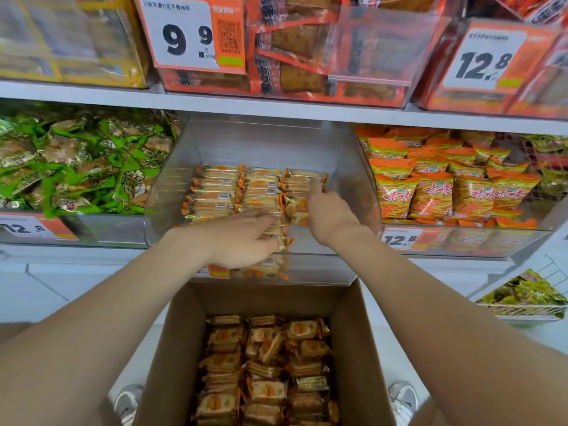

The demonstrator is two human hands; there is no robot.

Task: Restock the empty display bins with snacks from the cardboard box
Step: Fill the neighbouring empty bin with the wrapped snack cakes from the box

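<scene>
A clear display bin (344, 167) on the middle shelf holds neat rows of orange-and-gold snack packs (218, 192). My left hand (242, 238) lies inside the bin's front, fingers curled over a stack of the same packs (276, 238). My right hand (329, 210) reaches deeper on the right, its fingertips on the right-hand row of packs (302, 179). Below the bin stands an open cardboard box (181, 348) with several more of these snack packs (264, 370) inside.
Green snack packs (76, 167) fill the bin on the left, orange bags (445, 182) the bin on the right. The upper shelf carries full bins with price tags (187, 32). A wire basket (528, 302) stands at the right. My shoes (402, 401) flank the box.
</scene>
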